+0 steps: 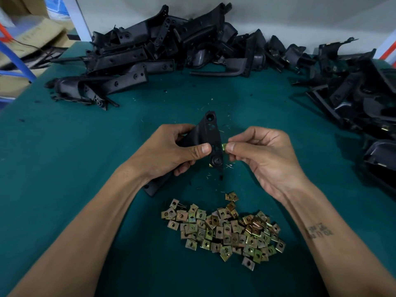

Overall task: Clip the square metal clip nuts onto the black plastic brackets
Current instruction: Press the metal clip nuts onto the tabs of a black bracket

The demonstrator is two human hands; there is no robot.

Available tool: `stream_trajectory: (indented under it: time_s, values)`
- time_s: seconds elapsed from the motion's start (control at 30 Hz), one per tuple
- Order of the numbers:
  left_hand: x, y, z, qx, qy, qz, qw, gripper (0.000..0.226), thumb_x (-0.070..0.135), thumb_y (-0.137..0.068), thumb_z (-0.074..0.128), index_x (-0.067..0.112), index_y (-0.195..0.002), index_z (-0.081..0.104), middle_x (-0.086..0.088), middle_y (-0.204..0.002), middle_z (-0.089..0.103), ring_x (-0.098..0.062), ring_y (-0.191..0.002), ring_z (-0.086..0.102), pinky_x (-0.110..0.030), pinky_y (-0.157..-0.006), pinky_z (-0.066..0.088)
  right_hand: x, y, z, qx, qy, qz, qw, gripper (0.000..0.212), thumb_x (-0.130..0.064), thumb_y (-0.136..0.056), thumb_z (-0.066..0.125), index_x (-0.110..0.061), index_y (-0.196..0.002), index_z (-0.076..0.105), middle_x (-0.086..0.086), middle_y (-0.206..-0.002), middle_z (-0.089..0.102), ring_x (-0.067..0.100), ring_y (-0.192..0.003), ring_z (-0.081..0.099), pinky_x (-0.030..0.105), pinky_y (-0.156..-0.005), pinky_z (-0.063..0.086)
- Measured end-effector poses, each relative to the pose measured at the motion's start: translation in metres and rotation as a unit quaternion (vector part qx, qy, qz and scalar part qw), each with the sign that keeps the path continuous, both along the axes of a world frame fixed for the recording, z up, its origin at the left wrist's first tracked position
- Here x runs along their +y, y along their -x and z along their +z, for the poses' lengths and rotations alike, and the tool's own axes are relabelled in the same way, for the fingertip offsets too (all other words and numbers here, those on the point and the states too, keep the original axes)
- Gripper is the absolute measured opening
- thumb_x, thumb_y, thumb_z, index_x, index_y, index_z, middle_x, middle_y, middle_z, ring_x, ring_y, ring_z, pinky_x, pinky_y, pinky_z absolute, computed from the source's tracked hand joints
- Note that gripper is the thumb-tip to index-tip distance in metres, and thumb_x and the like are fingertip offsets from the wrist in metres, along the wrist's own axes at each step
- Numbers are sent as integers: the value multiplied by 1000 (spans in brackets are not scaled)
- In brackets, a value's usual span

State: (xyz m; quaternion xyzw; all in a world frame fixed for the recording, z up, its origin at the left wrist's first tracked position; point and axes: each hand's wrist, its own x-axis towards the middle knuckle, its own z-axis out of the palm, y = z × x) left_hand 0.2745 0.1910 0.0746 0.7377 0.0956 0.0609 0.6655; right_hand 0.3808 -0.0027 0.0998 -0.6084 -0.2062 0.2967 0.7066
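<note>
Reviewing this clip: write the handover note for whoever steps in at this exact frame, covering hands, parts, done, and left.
Left hand holds a black plastic bracket upright above the green table mat.
Right hand pinches one square brass-coloured metal clip nut at the bracket's right edge, not visibly seated.
Loose clip nut pile lies nearest the person; black bracket heaps lie at the back and right.
Left: push this nut on, then continue through the heaps.

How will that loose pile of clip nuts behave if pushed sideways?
The clip nuts would probably scatter rather than move together: they lie loose and overlapping. Flat and square, they should slide on the green cloth, not roll. Some may snag each other.
</note>
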Motion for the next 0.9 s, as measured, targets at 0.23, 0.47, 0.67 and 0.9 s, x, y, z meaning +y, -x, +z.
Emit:
stream_trajectory:
  time_s: [0.23,0.47,0.67,0.9]
  values:
    - [1,0,-1,-5,1,-1,1000,45,53,-73,83,23,-105,70,-8,-64,59,-17,-46,49,-25,-40,42,0,3,1,-3,0,8,1000,10,-5,-62,82,-5,-69,75,19,-78,71,26,-67,66,28,-66,57]
    - [1,-1,-2,-9,-8,-2,1000,43,56,-73,82,26,-102,71,-8,-62,58,-17,-45,48,-25,-39,41,3,7,1,13,-17,-5,1000,9,-2,-62,80,-5,-68,75,15,-74,71,21,-63,65,26,-65,57]
    - [1,-1,-2,-9,-16,-6,1000,45,56,-74,81,25,-105,70,-8,-63,59,-17,-44,50,-25,-40,42,4,9,1,-41,-1,-9,999,20,9,-74,79,-10,-66,77,11,-71,72,18,-60,64,25,-63,56]
    - [0,-3,-1,-12,-26,-11,1000,48,54,-75,77,18,-105,68,-11,-64,58,-18,-43,48,-25,-40,41,3,15,1,-60,-14,-13,998,12,2,-69,83,-10,-69,78,10,-70,71,18,-60,64,23,-62,54]
